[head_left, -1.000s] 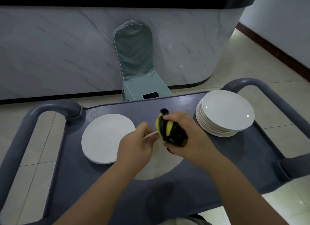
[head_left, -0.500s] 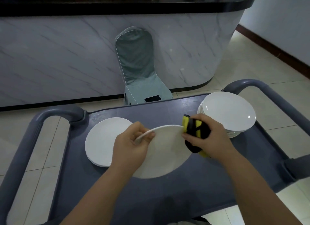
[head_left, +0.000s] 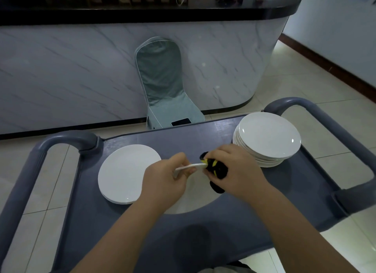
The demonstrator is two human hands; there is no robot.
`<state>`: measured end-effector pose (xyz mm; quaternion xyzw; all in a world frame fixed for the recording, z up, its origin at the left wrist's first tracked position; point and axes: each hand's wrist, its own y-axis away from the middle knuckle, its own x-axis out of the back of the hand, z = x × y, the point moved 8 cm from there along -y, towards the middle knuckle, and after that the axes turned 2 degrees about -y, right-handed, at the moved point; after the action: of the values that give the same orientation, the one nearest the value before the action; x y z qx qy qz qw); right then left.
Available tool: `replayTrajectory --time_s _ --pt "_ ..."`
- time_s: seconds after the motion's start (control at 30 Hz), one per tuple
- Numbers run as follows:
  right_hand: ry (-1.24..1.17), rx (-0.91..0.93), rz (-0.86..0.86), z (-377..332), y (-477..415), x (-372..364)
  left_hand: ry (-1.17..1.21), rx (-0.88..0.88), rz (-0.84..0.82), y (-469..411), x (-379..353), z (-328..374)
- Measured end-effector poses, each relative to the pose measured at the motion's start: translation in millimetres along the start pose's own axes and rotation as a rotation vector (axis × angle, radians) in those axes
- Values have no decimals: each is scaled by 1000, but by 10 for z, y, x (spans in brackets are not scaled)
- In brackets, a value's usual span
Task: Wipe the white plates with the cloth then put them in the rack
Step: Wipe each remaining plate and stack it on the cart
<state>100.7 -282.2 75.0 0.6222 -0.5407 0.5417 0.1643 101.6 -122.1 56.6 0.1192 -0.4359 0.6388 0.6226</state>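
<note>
Glossy white plates (head_left: 268, 138), matt grey plastic cart (head_left: 126, 232) (smooth), soft cloth (head_left: 218, 170)

The person's left hand (head_left: 162, 181) and right hand (head_left: 238, 169) are both bare, and the forearms (head_left: 122, 238) run bare right to the near edge of the shot. Only clothing showing is a little sliver of grey fabric (head_left: 227, 269) at the near edge between the arms, way too little to tell what garment it is.
</note>
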Motion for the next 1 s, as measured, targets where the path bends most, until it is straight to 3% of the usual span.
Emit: replayTrajectory --time_s 0.13,0.23,0.37,0.43,0.53,0.7,0.87,1.0 --pt "52 29 -3 -188 -129 -21 -48 -75 62 -30 31 113" --pt "14 33 93 -208 -143 92 -29 -131 95 -61 139 147" --pt "-269 -157 304 191 -43 355 348 112 284 -58 407 -91" --pt "-396 -232 293 368 9 330 451 183 310 -17 388 -175" --pt "-337 -252 200 434 73 154 310 168 161 -11 202 -214" --pt "-165 -183 224 354 117 109 -145 -137 -13 -120 -30 -16" --pt "2 -25 168 63 -77 152 -205 -363 51 -258 -91 359" --pt "20 -2 192 -47 -245 351 -195 -411 155 -436 42 537"
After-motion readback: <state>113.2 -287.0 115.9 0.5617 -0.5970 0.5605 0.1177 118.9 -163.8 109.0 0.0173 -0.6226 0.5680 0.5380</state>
